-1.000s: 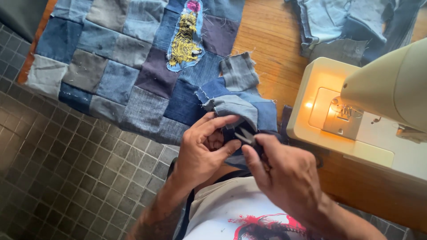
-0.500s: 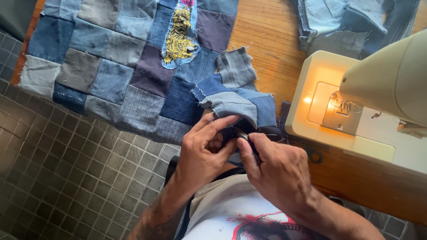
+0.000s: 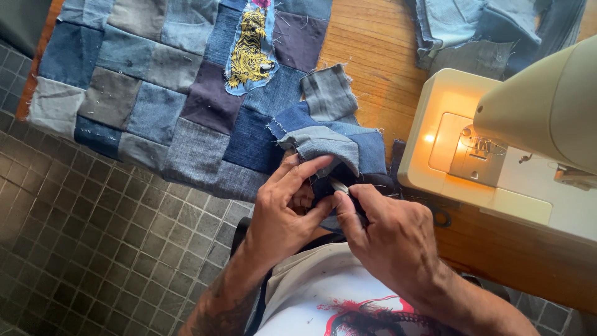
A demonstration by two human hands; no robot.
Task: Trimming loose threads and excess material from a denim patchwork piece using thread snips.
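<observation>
Head view: my left hand (image 3: pixel 283 208) and right hand (image 3: pixel 388 239) meet, fingertips pinched together on the dark denim piece (image 3: pixel 339 180). It lies dead between them (edge runs left-right), neither hand nearer; the sewing machine (image 3: pixel 497 155) sits off right.

Packages, signs, screens: none in view.

Label-like item, one: a sewn-on patch (image 3: pixel 250 46) on the patchwork denim spread (image 3: pixel 161 93), upper middle of the view. Tall, irregular outline; pale blue ground; yellow tiger figure with dark stripes; a pink spot at the top edge. It is possibly a cut-out print rather than a true label; the stitching is too small to tell.
</observation>
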